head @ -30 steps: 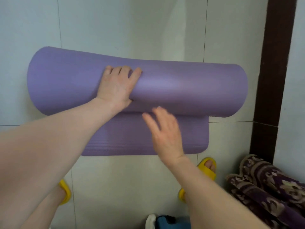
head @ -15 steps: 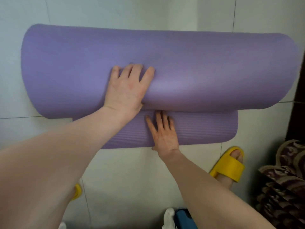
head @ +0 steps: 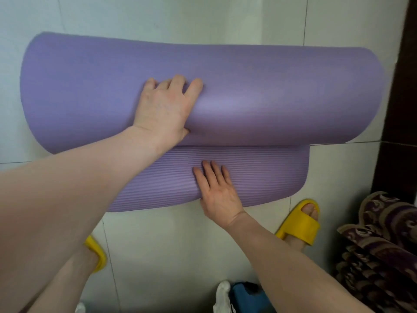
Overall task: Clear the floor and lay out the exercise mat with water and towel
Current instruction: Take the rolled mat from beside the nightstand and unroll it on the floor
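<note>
Bending over a purple exercise mat (head: pixel 270 98) on the pale tiled floor (head: pixel 169 245), right in front of the feet. Mostly rolled up, with only a short ribbed flap freed and lying flat on the tiles on the near side.

Grips the fat roll with the left hand (head: pixel 162 109), fingers (head: pixel 178 80) curved over its top and thumb tucked down at the seam between roll and flap. Probably a hold for steering the roll and pushing it away.

Presses the flap down with the right hand (head: pixel 216 193), fingers (head: pixel 212 169) straight, close together and flat on the ribs, holding nothing. Likely there as an anchor, to stop the springy free end from curling back or sliding over smooth tile under the push.

Stands in yellow slippers (head: pixel 300 224), one foot to each side of the free end, near it but off it, presumably so as not to tread on the flap.

To the right, near the roll's end: a dark door frame (head: pixel 401 86) and a heap of patterned purple fabric (head: pixel 379 245). Worth watching, given so little room on that side. At the bottom edge, something blue (head: pixel 246 297) beside something white, too cropped to name.

No water bottle or towel in sight. By that reckoning, early in the laying-out: unrolling barely begun, water and towel yet to be set down.
</note>
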